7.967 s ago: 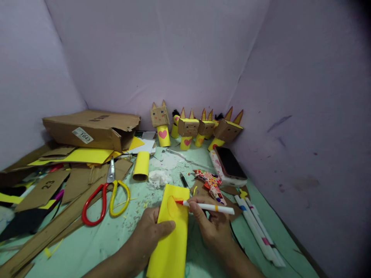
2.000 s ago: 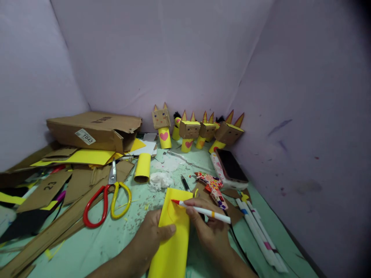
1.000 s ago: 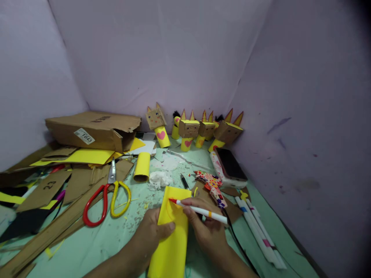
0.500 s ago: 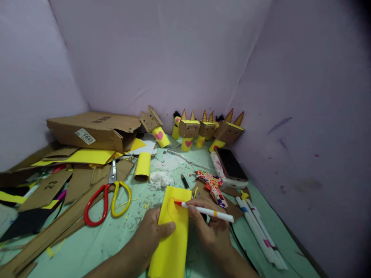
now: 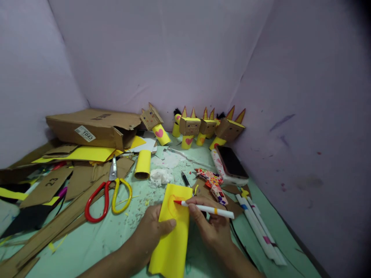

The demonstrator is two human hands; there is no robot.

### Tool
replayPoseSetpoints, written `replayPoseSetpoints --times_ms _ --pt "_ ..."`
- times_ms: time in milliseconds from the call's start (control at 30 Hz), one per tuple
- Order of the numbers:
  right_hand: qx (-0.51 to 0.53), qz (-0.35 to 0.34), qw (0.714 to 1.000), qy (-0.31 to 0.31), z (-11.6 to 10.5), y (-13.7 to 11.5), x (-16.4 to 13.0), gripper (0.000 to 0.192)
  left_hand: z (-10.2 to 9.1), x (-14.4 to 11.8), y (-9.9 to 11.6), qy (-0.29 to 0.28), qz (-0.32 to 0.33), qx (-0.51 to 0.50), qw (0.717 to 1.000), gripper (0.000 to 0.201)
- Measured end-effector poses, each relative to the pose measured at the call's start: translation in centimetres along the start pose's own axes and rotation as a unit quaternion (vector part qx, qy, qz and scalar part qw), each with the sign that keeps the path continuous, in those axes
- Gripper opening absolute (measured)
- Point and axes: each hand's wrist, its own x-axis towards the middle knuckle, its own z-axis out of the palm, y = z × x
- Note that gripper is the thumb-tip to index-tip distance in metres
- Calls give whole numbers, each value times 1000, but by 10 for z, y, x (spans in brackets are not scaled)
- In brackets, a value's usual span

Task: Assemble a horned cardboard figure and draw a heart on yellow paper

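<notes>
My left hand grips a folded strip of yellow paper by its left edge, thumb lying across the front. Between the thumb and fingers of my right hand is a white marker with a reddish tip. That tip touches the paper near its top, on an orange rounded outline. Beyond the paper stands a yellow paper tube, with a crumpled white tissue beside it. Red-and-yellow-handled scissors lie to the left of my hands.
Several cardboard-headed figures line the back wall. A cardboard box sits back left over paper and cardboard scraps. To the right are a phone, a patterned glue gun, a black pen and several white markers.
The orange outline on the yellow paper looks fuller on its right side. The marker tip stays on the paper, and both hands keep their hold. The view has shifted slightly.
</notes>
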Motion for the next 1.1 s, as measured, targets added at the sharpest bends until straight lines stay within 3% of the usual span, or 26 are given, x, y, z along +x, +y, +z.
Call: replayPoseSetpoints --times_ms 267,433,567,733,900,1100 --pt "11 -9 1000 13 1 0 1 12 1 1 1 7 -17 -1 1000 32" --pt "13 22 999 -35 1 2 -2 14 1 2 1 -4 -10 -7 1000 35" --pt "16 10 1000 -12 1 2 0 12 0 1 1 4 -6 3 1000 37" --pt "44 36 997 -51 0 -1 1 15 1 0 1 -3 -7 7 1000 35" --pt "47 30 998 -20 -1 0 1 11 3 -1 3 -1 -4 7 1000 36" --pt "83 42 994 -53 -3 1 3 14 2 -1 4 -8 -10 22 1000 35"
